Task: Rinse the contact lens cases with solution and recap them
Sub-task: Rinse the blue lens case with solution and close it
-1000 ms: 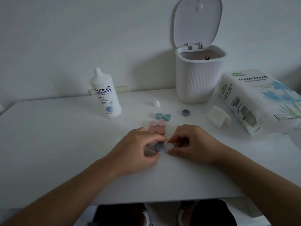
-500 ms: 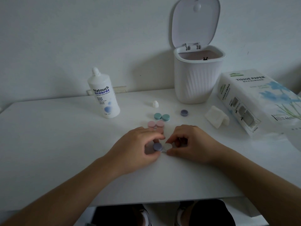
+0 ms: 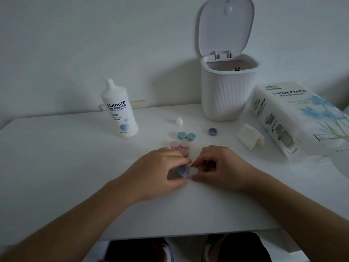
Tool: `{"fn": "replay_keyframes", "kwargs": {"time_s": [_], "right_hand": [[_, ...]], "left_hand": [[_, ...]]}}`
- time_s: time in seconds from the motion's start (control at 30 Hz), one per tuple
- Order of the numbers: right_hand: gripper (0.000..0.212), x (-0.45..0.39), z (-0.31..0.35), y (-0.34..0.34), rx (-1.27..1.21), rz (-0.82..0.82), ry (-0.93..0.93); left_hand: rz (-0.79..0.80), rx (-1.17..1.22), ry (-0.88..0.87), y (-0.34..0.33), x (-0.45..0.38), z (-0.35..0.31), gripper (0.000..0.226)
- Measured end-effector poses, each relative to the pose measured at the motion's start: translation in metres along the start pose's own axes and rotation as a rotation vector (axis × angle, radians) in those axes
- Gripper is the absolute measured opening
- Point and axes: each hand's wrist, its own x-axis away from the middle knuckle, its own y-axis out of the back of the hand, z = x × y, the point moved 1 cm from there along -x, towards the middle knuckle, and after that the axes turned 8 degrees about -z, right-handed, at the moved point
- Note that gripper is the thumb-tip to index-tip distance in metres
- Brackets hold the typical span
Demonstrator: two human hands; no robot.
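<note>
Hands meet at the centre of the frame over a lens case [image 3: 186, 172] lying on the white desk [image 3: 56, 167]. Left hand [image 3: 156, 171] pinches the purple cap [image 3: 181, 170] on the case's left well between thumb and fingers, its grip closed around that cap. Right hand [image 3: 221, 167] holds the case's right side, thumb and forefinger closed on the edge of the uncapped pale well [image 3: 193, 170].

Just above the hands sit two pink cases [image 3: 180, 145], partly hidden by the left hand's fingers, and above those a teal case [image 3: 186, 136] with both caps on. A loose purple cap [image 3: 212, 131] lies to the right of it, well apart from the hands. A small white bottle cap [image 3: 179, 121] stands upright further up.

Solution bottle [image 3: 120, 112] stands uncapped at centre left. At upper right are a white bin [image 3: 224, 95] with its lid raised, a folded tissue [image 3: 249, 138] and a tissue pack [image 3: 298, 118].
</note>
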Motion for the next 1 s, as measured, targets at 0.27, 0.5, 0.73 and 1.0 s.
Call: {"fn": "replay_keyframes", "kwargs": {"time_s": [0.27, 0.5, 0.73, 1.0], "right_hand": [[0.022, 0.001, 0.0, 0.0, 0.0, 0.001, -0.007], [0.022, 0.001, 0.003, 0.001, 0.007, 0.007, -0.011], [0.018, 0.0, 0.003, 0.002, 0.022, 0.036, -0.048], [0.019, 0.0, 0.003, 0.0, 0.001, 0.023, -0.07]], "left_hand": [[-0.133, 0.063, 0.001, -0.002, 0.0, -0.006, 0.032], [-0.256, 0.187, 0.015, -0.002, 0.0, -0.002, 0.018], [-0.411, 0.518, 0.422, 0.016, 0.004, 0.027, 0.025], [-0.434, 0.413, 0.598, 0.013, 0.012, 0.065, 0.02]]}}
